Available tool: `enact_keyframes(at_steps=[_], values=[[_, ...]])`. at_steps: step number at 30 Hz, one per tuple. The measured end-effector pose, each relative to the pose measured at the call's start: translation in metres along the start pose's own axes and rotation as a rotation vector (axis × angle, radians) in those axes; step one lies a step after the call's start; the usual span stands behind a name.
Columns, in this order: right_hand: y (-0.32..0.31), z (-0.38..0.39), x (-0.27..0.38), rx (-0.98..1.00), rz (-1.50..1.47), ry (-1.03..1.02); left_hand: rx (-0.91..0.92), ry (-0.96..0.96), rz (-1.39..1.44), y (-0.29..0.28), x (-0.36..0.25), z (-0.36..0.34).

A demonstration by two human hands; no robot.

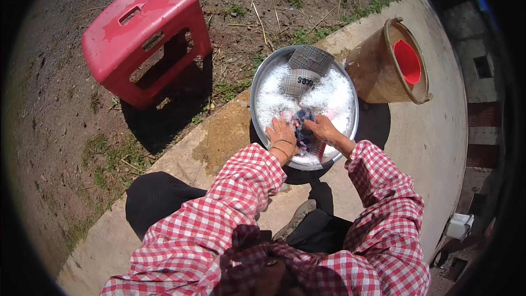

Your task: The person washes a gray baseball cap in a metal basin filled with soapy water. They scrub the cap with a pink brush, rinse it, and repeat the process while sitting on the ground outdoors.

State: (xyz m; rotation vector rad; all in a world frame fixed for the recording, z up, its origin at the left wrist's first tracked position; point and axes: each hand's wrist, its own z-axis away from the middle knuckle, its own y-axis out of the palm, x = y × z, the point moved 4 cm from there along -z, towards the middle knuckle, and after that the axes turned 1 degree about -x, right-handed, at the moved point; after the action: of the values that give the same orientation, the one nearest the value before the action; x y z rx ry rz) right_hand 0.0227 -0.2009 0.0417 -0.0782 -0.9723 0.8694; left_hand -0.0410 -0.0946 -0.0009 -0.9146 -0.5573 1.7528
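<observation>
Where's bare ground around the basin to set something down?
Bare concrete lies between the bucket and right sleeve; a darker patch lies left of the basin. Crowded: inside the basin, with left hand, right hand, cloth and suds.

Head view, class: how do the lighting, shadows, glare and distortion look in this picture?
Head view: hard sunlight, a dark shadow beside the red stool; head view: white suds in the metal basin glare, detail partly lost; head view: the concrete bows outward along its right edge.

Basin (307, 166) between stool (167, 4), left, and bucket (374, 68), right; cloth (303, 119) apparently inside.
</observation>
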Motion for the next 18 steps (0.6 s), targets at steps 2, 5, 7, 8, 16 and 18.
enact_keyframes(at_steps=[2, 5, 7, 8, 16, 18], values=[[0.027, 0.017, 0.001, 0.099, 0.009, 0.004, 0.127, 0.054, -0.116, 0.014, 0.003, -0.015], [0.057, -0.006, -0.008, -0.203, 0.307, -0.294, 0.297, 0.136, -0.097, 0.028, 0.011, -0.031], [0.066, -0.054, -0.023, -0.292, 0.752, -0.229, 0.317, 0.134, -0.256, 0.03, 0.013, -0.035], [0.063, -0.063, -0.027, -0.283, 0.735, -0.421, 0.256, 0.045, -0.186, 0.027, 0.014, -0.035], [0.001, -0.055, 0.026, -0.476, 0.654, -0.182, 0.408, 0.01, -0.213, 0.007, 0.031, -0.027], [-0.023, -0.033, 0.039, -0.34, -0.178, -0.035, 0.305, 0.131, -0.084, -0.01, 0.028, -0.027]])
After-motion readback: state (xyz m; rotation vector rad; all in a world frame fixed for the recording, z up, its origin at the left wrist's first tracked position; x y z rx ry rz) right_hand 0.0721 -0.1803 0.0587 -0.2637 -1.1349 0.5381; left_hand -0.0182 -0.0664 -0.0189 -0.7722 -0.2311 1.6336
